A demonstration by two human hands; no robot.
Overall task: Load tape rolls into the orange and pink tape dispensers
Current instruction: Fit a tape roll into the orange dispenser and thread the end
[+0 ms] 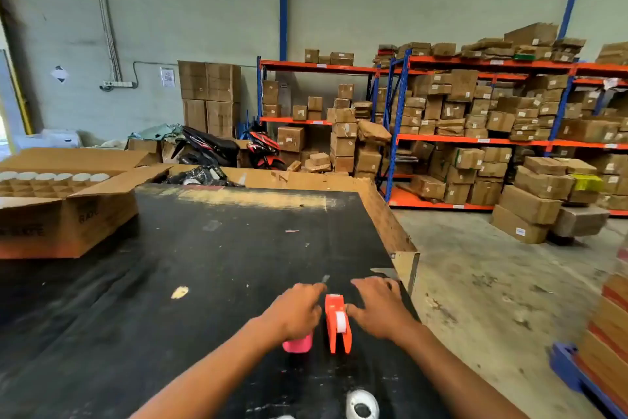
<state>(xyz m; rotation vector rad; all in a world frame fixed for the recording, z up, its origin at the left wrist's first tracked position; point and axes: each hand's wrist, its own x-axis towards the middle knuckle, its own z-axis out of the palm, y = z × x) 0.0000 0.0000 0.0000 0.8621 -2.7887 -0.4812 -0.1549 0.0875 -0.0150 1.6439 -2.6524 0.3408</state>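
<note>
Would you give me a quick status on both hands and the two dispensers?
Left hand over pink dispenser, grip unclear. Right hand open, touching orange dispenser, white roll seated. Spare tape roll near table edge.

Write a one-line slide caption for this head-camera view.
Two hands, left and right, flank an orange tape dispenser on a black table.

Two bare forearms, no sleeves — left hand (299,311); right hand (382,308)

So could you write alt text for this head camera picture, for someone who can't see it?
Two bare hands reach over a black table: the left hand covers a pink tape dispenser, and the right hand touches an orange tape dispenser holding a white roll. A loose tape roll lies nearer; warehouse shelves of cardboard boxes stand behind.
</note>
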